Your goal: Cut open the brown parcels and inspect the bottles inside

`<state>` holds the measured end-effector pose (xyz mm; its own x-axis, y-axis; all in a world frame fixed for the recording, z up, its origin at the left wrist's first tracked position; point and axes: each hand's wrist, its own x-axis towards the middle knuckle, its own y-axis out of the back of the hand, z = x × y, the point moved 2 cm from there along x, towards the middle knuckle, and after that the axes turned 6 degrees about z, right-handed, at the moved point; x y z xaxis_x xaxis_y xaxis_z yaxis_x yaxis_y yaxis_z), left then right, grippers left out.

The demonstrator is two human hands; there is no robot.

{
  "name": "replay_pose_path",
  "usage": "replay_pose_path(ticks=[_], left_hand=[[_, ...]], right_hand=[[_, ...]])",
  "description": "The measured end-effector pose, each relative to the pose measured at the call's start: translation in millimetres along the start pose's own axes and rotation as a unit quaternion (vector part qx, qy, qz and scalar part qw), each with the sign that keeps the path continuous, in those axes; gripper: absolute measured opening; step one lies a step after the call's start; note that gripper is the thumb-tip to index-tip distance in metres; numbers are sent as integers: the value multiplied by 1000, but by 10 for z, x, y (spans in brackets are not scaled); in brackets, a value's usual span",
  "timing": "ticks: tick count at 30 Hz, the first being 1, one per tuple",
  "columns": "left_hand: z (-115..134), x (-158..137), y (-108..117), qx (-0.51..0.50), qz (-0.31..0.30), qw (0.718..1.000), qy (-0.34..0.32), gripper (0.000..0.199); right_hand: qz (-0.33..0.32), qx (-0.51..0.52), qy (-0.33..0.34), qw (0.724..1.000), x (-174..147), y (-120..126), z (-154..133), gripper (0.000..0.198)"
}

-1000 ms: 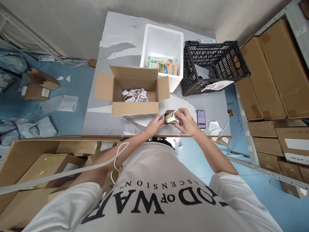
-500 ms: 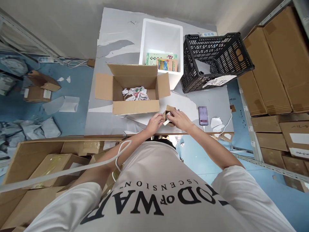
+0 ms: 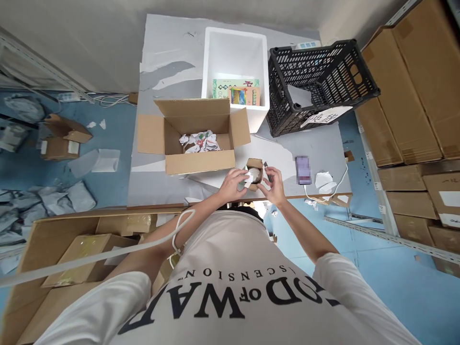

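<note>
A small open cardboard box (image 3: 255, 163) sits near the front edge of the table, between my hands. Inside it is a round, pale thing (image 3: 255, 175) whose kind I cannot make out. My left hand (image 3: 232, 186) is closed on the box's left side, at a white flap or piece of paper (image 3: 248, 180). On the right, my right hand (image 3: 274, 187) holds a small, slim dark object (image 3: 266, 166) in its fingers, and its thumb reaches to the box's near right side.
Behind my left hand stands an open cardboard box (image 3: 199, 163) with crumpled printed paper inside. Beyond are a white foam box (image 3: 235, 52) containing colourful packs and a black plastic crate (image 3: 323, 72). A phone (image 3: 303, 170) on a cable lies to the right.
My right hand has drawn back from the small box's opening to its right side, revealing the round thing and the slim dark object. My left hand has shifted slightly right along the box.
</note>
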<state>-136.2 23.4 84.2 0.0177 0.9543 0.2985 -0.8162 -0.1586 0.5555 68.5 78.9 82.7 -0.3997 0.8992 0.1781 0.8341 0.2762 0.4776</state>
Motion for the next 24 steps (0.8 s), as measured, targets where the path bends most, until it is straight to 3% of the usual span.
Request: replay_pose_path(ticks=[3, 7, 11, 14, 16, 19, 24], left_hand=[[-91, 2, -16, 15, -18, 999, -29, 33], [-150, -26, -52, -3, -12, 1000, 3, 28], [-117, 1, -130, -61, 18, 996, 55, 27], [-96, 56, -179, -83, 74, 988, 106, 28], [-83, 93, -202, -86, 84, 987, 111, 38], [-82, 120, -212, -49, 61, 993, 84, 27], [-163, 84, -192, -18, 25, 998, 52, 25]], right_hand=[[-56, -32, 24, 998, 33, 19, 31, 47], [-141, -66, 59, 986, 184, 68, 68, 59], [-99, -49, 50, 993, 245, -7, 89, 43], [-72, -29, 35, 996, 228, -72, 98, 52], [-98, -54, 61, 992, 220, -84, 90, 56], [-160, -129, 130, 970, 227, -75, 88, 43], [-202, -196, 207, 937, 259, -116, 114, 45]])
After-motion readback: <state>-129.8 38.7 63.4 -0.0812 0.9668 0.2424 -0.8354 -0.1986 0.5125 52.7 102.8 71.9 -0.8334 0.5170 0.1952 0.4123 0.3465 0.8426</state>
